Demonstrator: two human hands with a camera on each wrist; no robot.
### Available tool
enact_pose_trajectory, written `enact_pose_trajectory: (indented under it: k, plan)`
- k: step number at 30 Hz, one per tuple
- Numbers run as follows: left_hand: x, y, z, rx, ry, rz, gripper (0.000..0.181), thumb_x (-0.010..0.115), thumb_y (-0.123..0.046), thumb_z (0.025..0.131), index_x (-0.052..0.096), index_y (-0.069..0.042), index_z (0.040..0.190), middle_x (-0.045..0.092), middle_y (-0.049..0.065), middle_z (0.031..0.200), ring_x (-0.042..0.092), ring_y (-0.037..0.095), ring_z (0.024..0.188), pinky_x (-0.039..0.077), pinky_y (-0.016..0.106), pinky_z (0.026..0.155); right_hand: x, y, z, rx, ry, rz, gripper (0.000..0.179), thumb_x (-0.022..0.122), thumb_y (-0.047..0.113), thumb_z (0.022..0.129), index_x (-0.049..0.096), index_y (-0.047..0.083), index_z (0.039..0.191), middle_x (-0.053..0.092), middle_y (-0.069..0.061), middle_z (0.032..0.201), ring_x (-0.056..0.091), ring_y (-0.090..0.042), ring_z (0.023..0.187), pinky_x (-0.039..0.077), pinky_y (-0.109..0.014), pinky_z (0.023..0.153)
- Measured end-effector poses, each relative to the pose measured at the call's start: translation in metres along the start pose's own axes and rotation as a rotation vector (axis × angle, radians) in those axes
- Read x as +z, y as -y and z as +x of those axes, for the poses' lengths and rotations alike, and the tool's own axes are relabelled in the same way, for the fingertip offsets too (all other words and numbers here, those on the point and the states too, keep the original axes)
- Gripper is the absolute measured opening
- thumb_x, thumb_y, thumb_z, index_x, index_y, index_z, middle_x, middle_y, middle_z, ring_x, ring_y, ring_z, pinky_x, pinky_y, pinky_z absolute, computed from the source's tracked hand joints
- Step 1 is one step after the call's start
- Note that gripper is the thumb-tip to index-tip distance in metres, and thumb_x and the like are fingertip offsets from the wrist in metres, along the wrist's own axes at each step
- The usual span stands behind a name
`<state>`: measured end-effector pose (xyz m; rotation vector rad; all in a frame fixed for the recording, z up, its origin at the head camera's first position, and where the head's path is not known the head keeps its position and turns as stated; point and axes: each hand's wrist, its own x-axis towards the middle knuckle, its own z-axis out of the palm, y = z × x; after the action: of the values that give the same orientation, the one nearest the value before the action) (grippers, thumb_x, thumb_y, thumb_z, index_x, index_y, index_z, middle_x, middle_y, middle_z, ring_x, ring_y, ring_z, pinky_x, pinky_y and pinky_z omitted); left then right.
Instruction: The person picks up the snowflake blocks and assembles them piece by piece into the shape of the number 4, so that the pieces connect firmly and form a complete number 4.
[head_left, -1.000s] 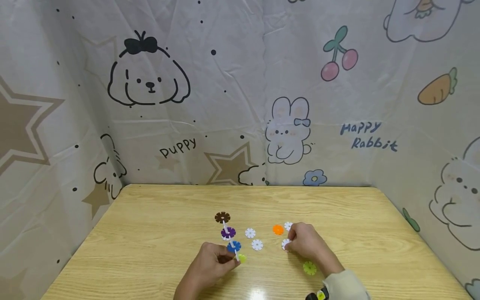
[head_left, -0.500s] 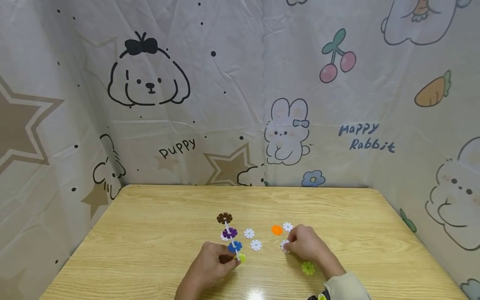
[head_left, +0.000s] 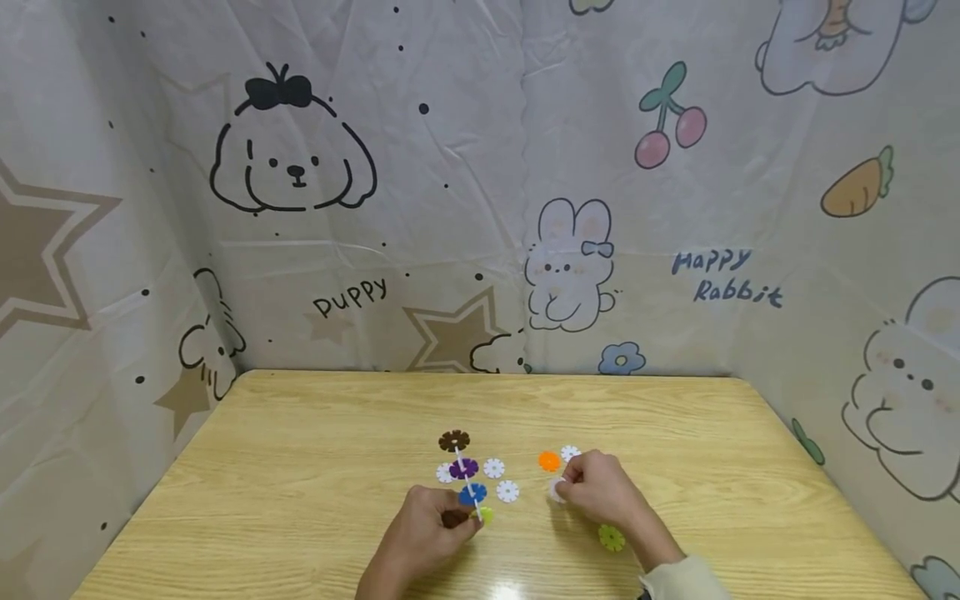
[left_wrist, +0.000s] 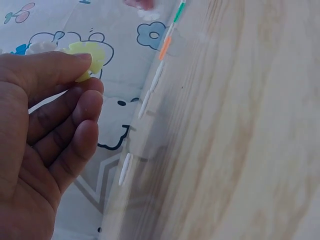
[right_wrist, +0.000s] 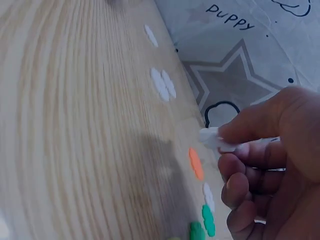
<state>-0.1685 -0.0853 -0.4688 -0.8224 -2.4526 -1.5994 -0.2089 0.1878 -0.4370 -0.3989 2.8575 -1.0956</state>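
Observation:
My left hand (head_left: 422,527) holds up a chain of interlocking notched discs, pinching the yellow-green disc (left_wrist: 97,52) at its near end between thumb and fingers. Along the chain come a blue disc (head_left: 467,493), a purple disc (head_left: 472,472) and, at the far end, a brown disc (head_left: 446,442). White discs seen edge-on link the coloured ones. To the right, my right hand (head_left: 606,493) pinches a loose white disc (right_wrist: 209,136) between thumb and forefinger; the fingertips cover part of it. In the right wrist view its other fingers are curled in.
Three loose white discs, including one (head_left: 507,492), lie between or behind the hands. An orange disc (head_left: 549,461) and another white disc (head_left: 570,453) lie beyond my right hand. A yellow-green disc (head_left: 611,538) is beside the right wrist. A printed curtain (head_left: 450,242) backs the wooden table (head_left: 315,467).
My right hand has shifted slightly left with the white disc, which now shows less behind the fingertips. The chain's far end has swung a little right; my left hand keeps its pinch.

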Motion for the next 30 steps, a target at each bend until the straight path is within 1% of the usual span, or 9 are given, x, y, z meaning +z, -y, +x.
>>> enact_pose_trajectory:
  k: [4, 9, 16, 21, 26, 30]
  plan:
    - [0.002, 0.000, 0.001, 0.006, -0.009, 0.021, 0.003, 0.075, -0.001, 0.085, 0.077, 0.001, 0.086, 0.072, -0.002, 0.076, 0.065, 0.002, 0.065, 0.055, 0.022, 0.061, 0.003, 0.009, 0.000, -0.016, -0.037, 0.036, 0.021, 0.070, 0.008, 0.079, 0.057, 0.011, 0.063, 0.050, 0.005, 0.058, 0.042, -0.010, 0.053, 0.034, -0.024, 0.051]
    - [0.004, 0.000, 0.002, 0.025, -0.023, 0.042, 0.003, 0.075, 0.000, 0.083, 0.077, 0.001, 0.086, 0.071, -0.002, 0.075, 0.064, 0.001, 0.065, 0.055, 0.021, 0.060, 0.008, 0.020, -0.002, -0.055, -0.040, 0.094, 0.021, 0.069, 0.007, 0.078, 0.057, 0.011, 0.061, 0.049, 0.006, 0.057, 0.039, -0.008, 0.052, 0.032, -0.023, 0.049]
    - [0.007, 0.000, 0.003, 0.066, -0.049, 0.051, 0.001, 0.076, 0.000, 0.083, 0.077, 0.000, 0.082, 0.070, -0.002, 0.071, 0.062, 0.000, 0.062, 0.054, 0.021, 0.057, 0.013, 0.033, -0.002, -0.077, 0.006, 0.155, 0.022, 0.068, 0.008, 0.081, 0.060, 0.008, 0.061, 0.050, 0.007, 0.056, 0.039, -0.007, 0.052, 0.034, -0.023, 0.050]
    - [0.009, 0.000, 0.004, 0.070, -0.040, 0.046, 0.006, 0.075, 0.004, 0.081, 0.077, -0.001, 0.083, 0.071, -0.002, 0.073, 0.063, 0.001, 0.063, 0.054, 0.020, 0.058, 0.016, 0.040, -0.004, -0.088, 0.038, 0.195, 0.020, 0.066, 0.007, 0.082, 0.062, 0.004, 0.062, 0.054, 0.006, 0.058, 0.040, -0.007, 0.050, 0.035, -0.023, 0.049]
    - [0.010, -0.001, 0.004, 0.065, -0.037, 0.060, 0.005, 0.076, 0.003, 0.080, 0.077, 0.000, 0.083, 0.071, -0.002, 0.073, 0.063, 0.000, 0.064, 0.054, 0.020, 0.059, 0.018, 0.047, -0.006, -0.106, 0.056, 0.224, 0.017, 0.065, 0.007, 0.081, 0.065, 0.002, 0.065, 0.058, 0.006, 0.063, 0.042, -0.007, 0.052, 0.035, -0.023, 0.048]
    - [0.011, -0.001, 0.005, 0.071, -0.041, 0.072, 0.005, 0.076, 0.003, 0.079, 0.078, -0.001, 0.082, 0.070, -0.002, 0.072, 0.062, -0.002, 0.063, 0.054, 0.019, 0.058, 0.019, 0.052, -0.008, -0.107, 0.071, 0.241, 0.017, 0.065, 0.006, 0.081, 0.063, 0.001, 0.065, 0.057, 0.005, 0.063, 0.041, -0.007, 0.051, 0.034, -0.022, 0.048]
